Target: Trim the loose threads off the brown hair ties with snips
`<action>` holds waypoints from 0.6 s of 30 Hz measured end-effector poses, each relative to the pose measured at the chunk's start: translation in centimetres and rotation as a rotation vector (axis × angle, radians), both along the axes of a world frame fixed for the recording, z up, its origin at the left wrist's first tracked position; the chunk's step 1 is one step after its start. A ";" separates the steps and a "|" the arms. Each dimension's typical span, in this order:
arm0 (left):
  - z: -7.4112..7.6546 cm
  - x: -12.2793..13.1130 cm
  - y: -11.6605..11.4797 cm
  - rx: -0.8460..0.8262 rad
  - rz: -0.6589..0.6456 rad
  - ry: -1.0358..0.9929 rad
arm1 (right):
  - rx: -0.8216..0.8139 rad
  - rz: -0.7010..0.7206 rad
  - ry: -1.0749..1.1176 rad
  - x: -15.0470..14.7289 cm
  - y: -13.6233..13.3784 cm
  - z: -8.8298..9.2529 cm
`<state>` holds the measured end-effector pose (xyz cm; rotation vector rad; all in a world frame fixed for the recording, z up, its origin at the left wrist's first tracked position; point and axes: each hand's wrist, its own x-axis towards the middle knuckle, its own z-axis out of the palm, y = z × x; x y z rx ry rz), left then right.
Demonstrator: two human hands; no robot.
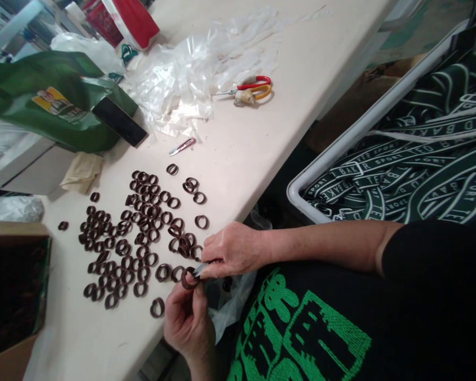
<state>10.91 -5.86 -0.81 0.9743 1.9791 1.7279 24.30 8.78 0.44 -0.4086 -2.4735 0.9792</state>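
Note:
My left hand (190,320) is closed, pinching a small dark brown loop (189,279) between thumb and fingers at the table edge. My right hand (236,248) is wrapped around small thread snips (199,269), and their blades reach the loop at my left fingertips. Whether the blades are cutting is too small to tell. Many similar brown loops (146,211) lie scattered on the pale table (238,174) beyond my hands, some of them touching or overlapping.
Another pair of snips (182,146) and red-and-yellow-handled scissors (254,91) lie farther up, near crumpled clear plastic (174,74). A phone (119,120) leans on a green bag (63,100). At left stands a cardboard box (14,229). A white-rimmed bin (301,203) holds lettered green straps (381,180).

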 end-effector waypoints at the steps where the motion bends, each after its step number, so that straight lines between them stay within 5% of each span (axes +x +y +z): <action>1: -0.1 0.0 0.0 0.001 0.007 -0.001 | -0.028 0.015 0.013 0.0 0.1 -0.2; 5: -0.1 0.1 -0.1 0.011 -0.005 -0.007 | -0.122 0.058 0.050 0.0 -0.1 -0.7; 12: -0.5 -0.1 0.0 0.062 -0.038 0.093 | 0.084 -0.055 0.031 0.1 -0.6 -0.5; 18: -0.9 -0.3 0.0 0.060 -0.030 0.077 | 0.037 -0.032 0.088 0.0 -0.4 -1.0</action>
